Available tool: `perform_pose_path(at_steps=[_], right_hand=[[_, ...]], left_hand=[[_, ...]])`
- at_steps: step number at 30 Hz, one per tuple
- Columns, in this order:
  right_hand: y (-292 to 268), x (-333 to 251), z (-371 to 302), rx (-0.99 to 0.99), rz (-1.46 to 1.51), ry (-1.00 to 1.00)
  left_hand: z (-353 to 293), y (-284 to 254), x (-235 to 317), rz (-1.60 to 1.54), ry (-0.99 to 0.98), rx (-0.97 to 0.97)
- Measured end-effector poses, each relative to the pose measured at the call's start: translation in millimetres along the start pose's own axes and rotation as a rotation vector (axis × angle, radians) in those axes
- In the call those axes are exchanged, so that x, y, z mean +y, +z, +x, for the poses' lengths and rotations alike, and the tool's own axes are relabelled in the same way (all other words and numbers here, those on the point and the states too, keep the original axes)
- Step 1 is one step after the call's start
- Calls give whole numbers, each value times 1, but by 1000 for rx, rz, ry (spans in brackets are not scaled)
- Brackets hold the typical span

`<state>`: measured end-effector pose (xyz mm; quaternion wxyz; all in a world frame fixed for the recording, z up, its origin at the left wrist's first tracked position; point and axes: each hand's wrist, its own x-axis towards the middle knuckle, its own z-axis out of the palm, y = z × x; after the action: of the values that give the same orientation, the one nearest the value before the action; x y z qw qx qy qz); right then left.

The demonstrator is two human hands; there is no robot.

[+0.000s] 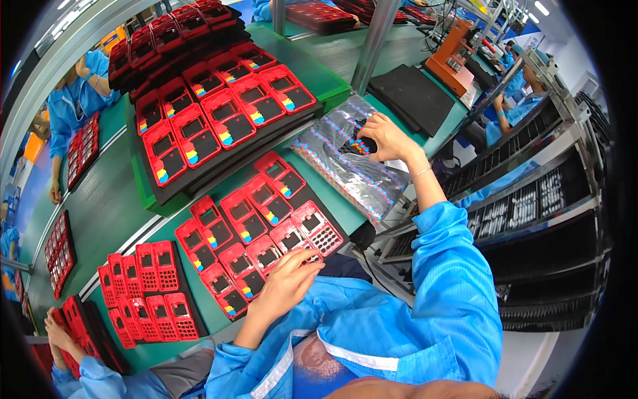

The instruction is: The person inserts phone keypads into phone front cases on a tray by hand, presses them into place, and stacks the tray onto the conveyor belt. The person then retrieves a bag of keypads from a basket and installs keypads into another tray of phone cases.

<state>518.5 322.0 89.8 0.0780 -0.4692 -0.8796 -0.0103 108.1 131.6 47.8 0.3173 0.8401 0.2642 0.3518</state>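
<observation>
In front of me lies a dark foam tray (304, 197) with red phone casings (246, 209) in rows. Most show a black window and a patch of yellow, blue and red. The casing at the near right corner (318, 229) shows round keypad holes. My left hand (289, 280) rests over the near edge of these casings, fingers stretched out, fingertips by the holes. To the right, a clear plastic bag (339, 174) holds sheets with blue and red dots. At the bag's far side, my right hand (391, 137) pinches a black keypad piece with coloured keys (357, 142).
A tall stack of trays with red casings (219, 110) stands beyond, in a green bin (143, 179). Another tray of casings (149, 292) lies left. Black sheets (415, 96) and an orange fixture (452, 56) sit back right; a rack (531, 206) stands right. Co-workers' hands (60, 332) are at left.
</observation>
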Motion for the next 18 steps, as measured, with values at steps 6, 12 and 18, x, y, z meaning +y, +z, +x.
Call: perform_pose_path(at_steps=[6, 12, 18], right_hand=[[-25, 7, -4, 178, 155, 156], [-36, -38, 12, 117, 927, 247], [-1, -158, 25, -188, 912, -131]], left_hand=[[-4, -6, 3, -28, -86, 13], [3, -5, -3, -193, -196, 110], [12, 12, -23, -1039, -357, 372]])
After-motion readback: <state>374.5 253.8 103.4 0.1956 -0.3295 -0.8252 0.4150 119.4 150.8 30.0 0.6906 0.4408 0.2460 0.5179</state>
